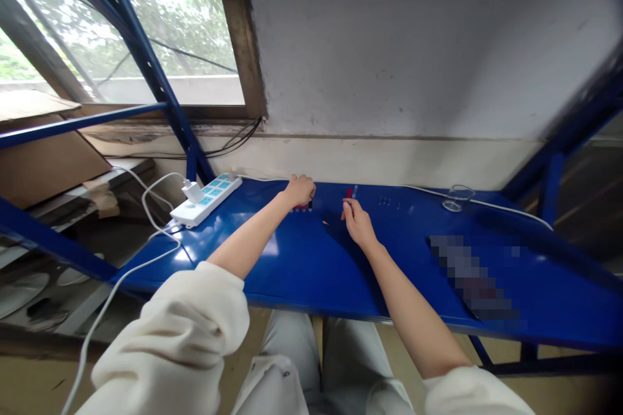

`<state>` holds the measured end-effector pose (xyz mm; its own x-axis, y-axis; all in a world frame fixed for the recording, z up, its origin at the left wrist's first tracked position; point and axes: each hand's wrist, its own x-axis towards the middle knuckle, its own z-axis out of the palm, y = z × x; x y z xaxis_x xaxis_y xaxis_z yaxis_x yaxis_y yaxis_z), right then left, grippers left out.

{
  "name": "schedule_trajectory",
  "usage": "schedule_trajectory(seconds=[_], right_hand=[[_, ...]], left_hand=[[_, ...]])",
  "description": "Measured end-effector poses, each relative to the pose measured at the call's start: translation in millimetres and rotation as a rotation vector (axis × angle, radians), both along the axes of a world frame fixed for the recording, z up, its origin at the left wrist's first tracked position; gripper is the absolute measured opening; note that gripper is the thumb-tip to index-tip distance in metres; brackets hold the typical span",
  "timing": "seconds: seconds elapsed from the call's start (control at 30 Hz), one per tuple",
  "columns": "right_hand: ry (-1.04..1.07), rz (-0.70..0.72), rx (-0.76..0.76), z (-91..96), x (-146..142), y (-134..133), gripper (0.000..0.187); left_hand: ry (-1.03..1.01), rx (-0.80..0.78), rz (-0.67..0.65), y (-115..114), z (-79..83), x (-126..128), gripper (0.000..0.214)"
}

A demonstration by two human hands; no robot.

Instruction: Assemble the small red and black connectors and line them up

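Note:
My left hand (300, 190) is over the far side of the blue table, its fingers curled downward. Just beneath them is a row of short pen-like pieces (304, 209) with red and black parts; whether the fingers grip one is hidden. My right hand (359, 222) has thumb and fingers pinched together, and what is between them is too small to name. Directly beyond its fingertips are a red stick-like piece (348, 192) and a clear slim piece (355, 191). A tiny pale pointed piece (326, 222) lies between the two hands.
The blue table (302, 272) meets the wall. A white power strip (207, 200) with a plugged-in charger sits left. Small clear pieces (384, 200) and a clear cup (452, 203) are at the back right. A dark blurred flat object (472, 279) lies nearer me.

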<state>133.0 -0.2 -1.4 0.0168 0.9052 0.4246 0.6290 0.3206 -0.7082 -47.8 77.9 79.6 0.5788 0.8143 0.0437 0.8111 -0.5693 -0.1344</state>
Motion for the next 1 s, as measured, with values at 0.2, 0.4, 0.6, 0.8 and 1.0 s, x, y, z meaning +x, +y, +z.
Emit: schedule_trajectory(seconds=[0.2, 0.4, 0.6, 0.8, 1.0], right_hand=[[-0.02, -0.007, -0.002, 2.2, -0.2, -1.5, 0.041], [-0.038, -0.019, -0.015, 3.8, -0.8, -2.2, 0.04], [-0.106, -0.116, -0.029, 4.1, 2.0, -0.5, 0.04], [-0.321, -0.392, -0.058, 0.9, 9.6, 4.4, 0.034], [-0.46, -0.453, -0.177, -0.7, 9.1, 1.7, 0.042]], left_hand=[[-0.024, -0.03, 0.021, -0.4, -0.1, -1.3, 0.011], [-0.023, -0.037, 0.027, 1.8, -1.7, -2.8, 0.013], [-0.195, 0.069, -0.025, -7.2, 8.2, 1.6, 0.021], [-0.514, 0.21, -0.091, -25.3, -6.6, 40.3, 0.033], [-0.402, -0.034, 0.055, -19.4, -52.8, 83.2, 0.06]])
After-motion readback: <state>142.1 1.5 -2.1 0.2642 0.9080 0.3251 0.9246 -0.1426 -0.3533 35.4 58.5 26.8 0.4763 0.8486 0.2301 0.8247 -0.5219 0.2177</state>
